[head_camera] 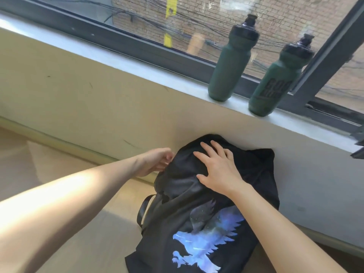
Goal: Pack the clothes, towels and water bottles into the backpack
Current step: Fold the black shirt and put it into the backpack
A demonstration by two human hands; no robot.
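Observation:
A black backpack (177,198) leans against the wall on the floor, with a black garment bearing a blue eagle print (204,239) draped over its front. My right hand (216,170) lies flat on the top of the black fabric, fingers spread. My left hand (155,162) touches the backpack's upper left edge with fingers curled; whether it grips fabric is hidden. Two dark green water bottles with black caps stand on the window sill, one on the left (230,62) and one on the right (277,79).
A white window sill (118,56) runs diagonally above the cream wall (88,99). The dark window frame (331,54) stands behind the bottles. Light wooden floor (88,233) lies left of the backpack. A black strap loop (143,211) sticks out at the backpack's left.

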